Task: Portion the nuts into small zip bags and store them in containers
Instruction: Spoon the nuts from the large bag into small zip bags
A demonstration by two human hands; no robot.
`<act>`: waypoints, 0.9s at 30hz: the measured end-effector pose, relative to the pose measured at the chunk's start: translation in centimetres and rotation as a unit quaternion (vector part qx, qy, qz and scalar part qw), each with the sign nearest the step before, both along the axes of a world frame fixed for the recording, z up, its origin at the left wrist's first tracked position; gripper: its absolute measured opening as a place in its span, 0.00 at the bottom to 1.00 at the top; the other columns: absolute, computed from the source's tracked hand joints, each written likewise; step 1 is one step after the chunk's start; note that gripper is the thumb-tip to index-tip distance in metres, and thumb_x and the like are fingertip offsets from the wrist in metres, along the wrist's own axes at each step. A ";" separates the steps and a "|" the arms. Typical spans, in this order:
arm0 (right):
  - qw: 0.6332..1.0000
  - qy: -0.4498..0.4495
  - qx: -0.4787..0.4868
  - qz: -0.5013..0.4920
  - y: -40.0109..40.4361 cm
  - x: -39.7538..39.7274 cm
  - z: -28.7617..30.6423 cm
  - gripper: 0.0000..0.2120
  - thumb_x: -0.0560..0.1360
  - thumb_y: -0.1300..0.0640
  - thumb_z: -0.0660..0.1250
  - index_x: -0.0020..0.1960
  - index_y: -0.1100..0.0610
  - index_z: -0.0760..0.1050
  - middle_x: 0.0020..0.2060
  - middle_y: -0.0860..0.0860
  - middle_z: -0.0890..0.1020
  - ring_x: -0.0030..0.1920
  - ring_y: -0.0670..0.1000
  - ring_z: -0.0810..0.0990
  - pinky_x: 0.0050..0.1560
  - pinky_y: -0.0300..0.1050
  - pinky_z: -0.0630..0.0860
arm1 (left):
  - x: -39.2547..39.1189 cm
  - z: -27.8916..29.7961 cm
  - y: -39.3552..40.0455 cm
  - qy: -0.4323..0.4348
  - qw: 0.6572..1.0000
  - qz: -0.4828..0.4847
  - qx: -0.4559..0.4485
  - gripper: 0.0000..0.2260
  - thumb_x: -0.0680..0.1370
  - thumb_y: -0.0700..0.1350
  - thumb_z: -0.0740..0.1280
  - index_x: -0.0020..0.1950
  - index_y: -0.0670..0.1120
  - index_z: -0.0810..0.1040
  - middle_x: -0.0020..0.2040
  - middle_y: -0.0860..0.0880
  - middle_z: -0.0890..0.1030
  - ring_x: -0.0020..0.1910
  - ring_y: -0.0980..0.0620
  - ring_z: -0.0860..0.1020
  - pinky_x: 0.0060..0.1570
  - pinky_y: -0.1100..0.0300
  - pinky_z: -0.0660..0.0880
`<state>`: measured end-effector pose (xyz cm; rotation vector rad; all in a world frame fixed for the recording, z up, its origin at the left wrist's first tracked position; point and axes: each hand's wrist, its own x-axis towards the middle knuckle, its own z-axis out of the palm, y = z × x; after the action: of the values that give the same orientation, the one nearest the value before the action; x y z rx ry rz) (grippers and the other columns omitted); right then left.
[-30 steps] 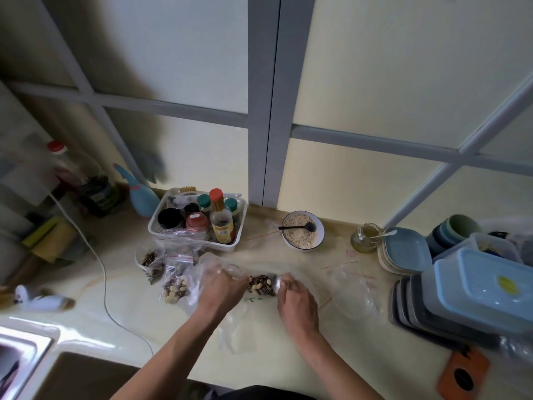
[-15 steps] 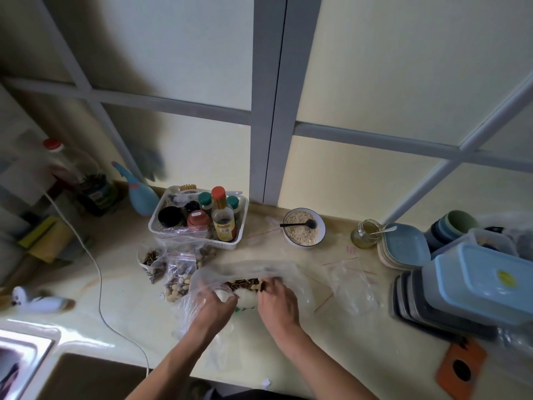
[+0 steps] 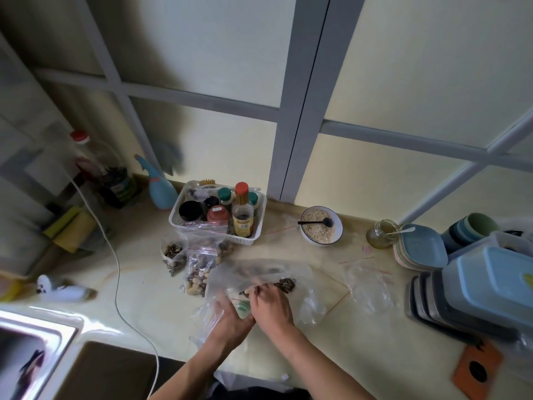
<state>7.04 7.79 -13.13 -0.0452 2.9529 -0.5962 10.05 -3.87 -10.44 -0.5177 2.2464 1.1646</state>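
On the pale counter both my hands work at a large clear plastic bag [image 3: 253, 272] that holds dark striped seeds [image 3: 285, 284]. My left hand [image 3: 230, 316] grips the bag's near side, partly veiled by the plastic. My right hand [image 3: 271, 306] sits beside it with its fingertips pinching seeds at the bag's mouth. Left of the bag lies a small zip bag of mixed pale nuts [image 3: 199, 272], and behind that a small cup of seeds [image 3: 173, 251]. Empty clear zip bags [image 3: 366, 281] lie to the right. A stack of lidded containers [image 3: 484, 284] stands at the far right.
A white basket of bottles and jars [image 3: 219, 215] stands at the back, a bowl of oats with a black spoon [image 3: 320, 226] beside it, then a glass jar [image 3: 382, 233] and stacked plates [image 3: 421, 249]. A white cord [image 3: 115, 269] crosses the counter left; a sink [image 3: 31, 350] lies bottom left.
My hands have drawn close together and come nearer to me. The big bag has bunched up over the seeds, and my right fingers now reach into its mouth.
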 end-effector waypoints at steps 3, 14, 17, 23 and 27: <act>0.993 0.050 -0.081 -0.074 -0.7 0.2 -1.9 0.17 0.77 0.56 0.59 0.36 0.60 0.80 0.30 0.55 0.82 0.31 0.56 0.81 0.31 0.47 0.79 | 0.3 -1.5 -0.8 -0.023 0.998 -0.045 -0.041 0.58 0.67 0.71 0.62 0.78 0.43 0.30 0.79 0.38 0.56 0.78 0.42 0.59 0.74 0.52 0.62; 0.578 -0.207 -0.648 -0.451 1.0 1.3 1.1 0.09 0.84 0.56 0.62 0.57 0.60 0.76 0.54 0.55 0.85 0.44 0.55 0.88 0.36 0.40 0.74 | 1.5 -0.8 -0.8 0.000 0.995 -0.087 -0.053 0.48 0.74 0.55 0.67 0.80 0.39 0.39 0.81 0.39 0.52 0.79 0.41 0.57 0.72 0.55 0.64; 0.547 -0.202 -0.665 -0.467 2.0 2.4 1.1 0.07 0.82 0.64 0.61 0.56 0.64 0.76 0.56 0.59 0.83 0.47 0.59 0.87 0.34 0.39 0.75 | 1.8 -0.8 -0.4 0.012 0.995 -0.084 -0.043 0.45 0.75 0.54 0.68 0.80 0.38 0.44 0.80 0.39 0.55 0.79 0.41 0.56 0.74 0.53 0.61; 0.563 -0.175 -0.667 -0.455 3.8 3.7 2.4 0.08 0.82 0.60 0.63 0.55 0.64 0.77 0.53 0.62 0.85 0.45 0.59 0.87 0.34 0.39 0.72 | 1.5 -1.1 0.2 0.036 0.993 -0.096 -0.055 0.32 0.76 0.49 0.69 0.73 0.38 0.60 0.69 0.42 0.68 0.71 0.43 0.67 0.66 0.57 0.66; 0.639 -0.153 -0.625 -0.421 5.3 4.3 4.0 0.11 0.83 0.57 0.61 0.57 0.63 0.79 0.46 0.58 0.88 0.42 0.58 0.87 0.34 0.41 0.72 | 0.5 -0.7 0.8 0.063 0.992 -0.092 -0.059 0.34 0.71 0.47 0.73 0.70 0.39 0.61 0.61 0.43 0.73 0.63 0.43 0.73 0.60 0.56 0.72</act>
<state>11.32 13.11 -9.11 1.1616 1.4746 -2.2701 10.57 -3.05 -11.19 -0.2810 2.4233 0.9996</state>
